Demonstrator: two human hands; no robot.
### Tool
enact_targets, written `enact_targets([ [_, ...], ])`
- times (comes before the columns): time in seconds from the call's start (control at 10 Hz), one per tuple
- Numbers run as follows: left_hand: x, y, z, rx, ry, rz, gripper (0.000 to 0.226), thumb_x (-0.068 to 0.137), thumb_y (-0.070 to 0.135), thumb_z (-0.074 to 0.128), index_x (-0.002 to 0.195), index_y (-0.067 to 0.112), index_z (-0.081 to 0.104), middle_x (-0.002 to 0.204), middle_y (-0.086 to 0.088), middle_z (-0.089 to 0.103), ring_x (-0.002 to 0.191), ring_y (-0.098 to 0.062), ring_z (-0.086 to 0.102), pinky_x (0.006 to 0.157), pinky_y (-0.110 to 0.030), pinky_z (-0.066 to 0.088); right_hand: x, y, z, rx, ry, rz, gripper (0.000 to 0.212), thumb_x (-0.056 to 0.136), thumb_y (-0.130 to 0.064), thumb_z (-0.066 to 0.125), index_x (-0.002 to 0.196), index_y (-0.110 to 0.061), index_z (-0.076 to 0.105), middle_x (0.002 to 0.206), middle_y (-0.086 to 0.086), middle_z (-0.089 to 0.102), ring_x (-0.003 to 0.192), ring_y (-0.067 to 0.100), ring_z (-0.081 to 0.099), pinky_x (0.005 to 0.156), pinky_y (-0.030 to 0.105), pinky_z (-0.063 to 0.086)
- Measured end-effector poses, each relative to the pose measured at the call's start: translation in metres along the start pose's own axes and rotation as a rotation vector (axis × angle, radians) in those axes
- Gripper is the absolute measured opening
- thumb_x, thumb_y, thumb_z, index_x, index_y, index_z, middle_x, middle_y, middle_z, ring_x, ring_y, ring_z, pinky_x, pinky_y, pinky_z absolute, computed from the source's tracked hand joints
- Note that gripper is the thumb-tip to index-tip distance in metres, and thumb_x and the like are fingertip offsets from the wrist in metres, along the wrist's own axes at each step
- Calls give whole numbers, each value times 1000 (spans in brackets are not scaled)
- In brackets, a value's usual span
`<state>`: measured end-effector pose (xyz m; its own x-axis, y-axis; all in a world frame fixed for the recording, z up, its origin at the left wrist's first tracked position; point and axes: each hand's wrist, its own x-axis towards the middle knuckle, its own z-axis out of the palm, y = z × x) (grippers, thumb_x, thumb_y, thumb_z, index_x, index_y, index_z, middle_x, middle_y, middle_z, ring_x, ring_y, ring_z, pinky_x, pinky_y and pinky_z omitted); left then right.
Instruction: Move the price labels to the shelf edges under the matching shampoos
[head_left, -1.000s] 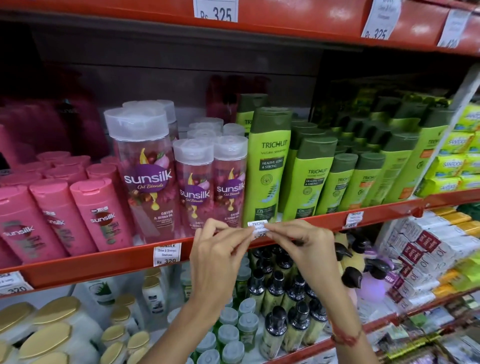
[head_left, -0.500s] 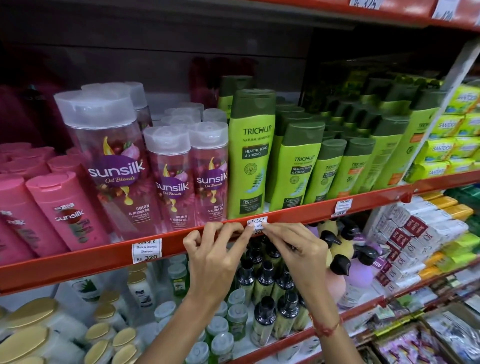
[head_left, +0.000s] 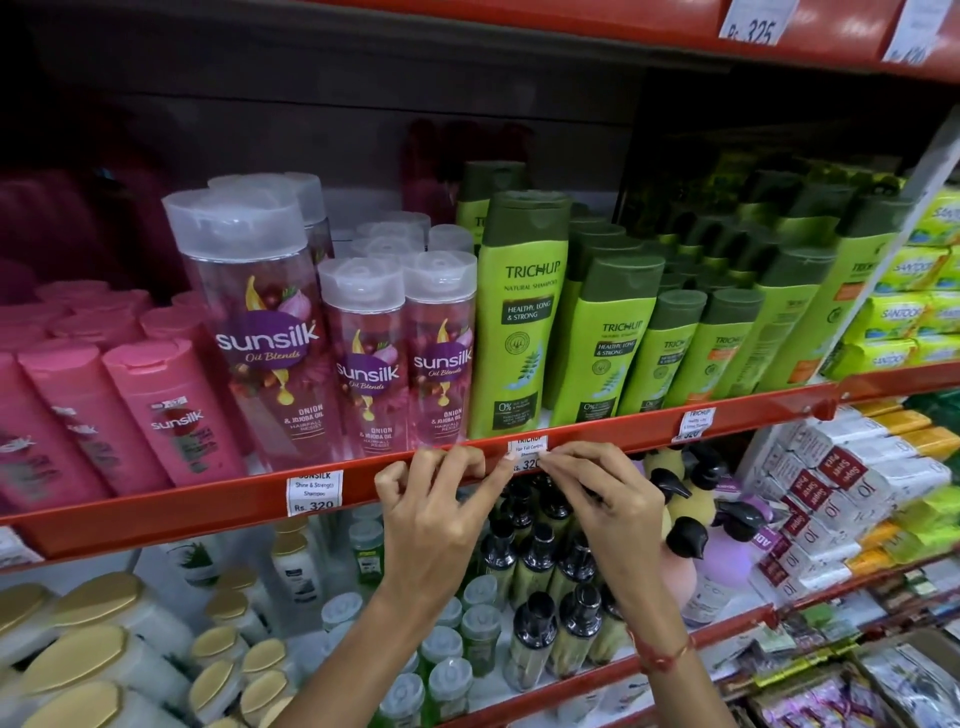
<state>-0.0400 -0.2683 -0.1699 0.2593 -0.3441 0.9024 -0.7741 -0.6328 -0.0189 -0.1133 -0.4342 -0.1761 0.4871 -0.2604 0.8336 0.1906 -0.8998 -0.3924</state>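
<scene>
A small white Trichup price label lies against the red shelf edge, right below the tall green Trichup shampoo bottle. My left hand touches the label's left side with a fingertip. My right hand pinches its lower right corner. A white Sunsilk label reading Rs. 320 sits on the same edge below the clear pink Sunsilk Oil Blends bottles. Another Trichup label is stuck further right, under smaller green bottles.
Pink Sunsilk bottles fill the shelf's left. Green soap packs stack at the right. The shelf below holds dark pump bottles, gold-capped jars and white soap bars. The upper shelf edge carries a Rs. 325 label.
Both hands have risen with the Trichup label from in front of the shelf edge onto it; the label now lies flat with more of its face showing. The view has shifted slightly.
</scene>
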Motion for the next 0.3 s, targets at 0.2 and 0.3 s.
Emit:
enact_targets([
  [0.2,-7,-6,-25,-66,-14,-37,25,78,18,81,101,26,75,84,1,72,84,-15,49,73,-36,29,3,-10,-8,10,0,23,17,76,-1,80,91,-9,81,89,6,73,80,18,70,73,28,58],
  [0.3,-2,-15,-53,-80,21,-36,19,87,25,70,105,23,74,88,-1,72,85,-16,52,75,-34,33,14,-37,-16,46,46,-7,15,79,-6,78,94,-8,80,90,6,74,80,19,70,67,38,61],
])
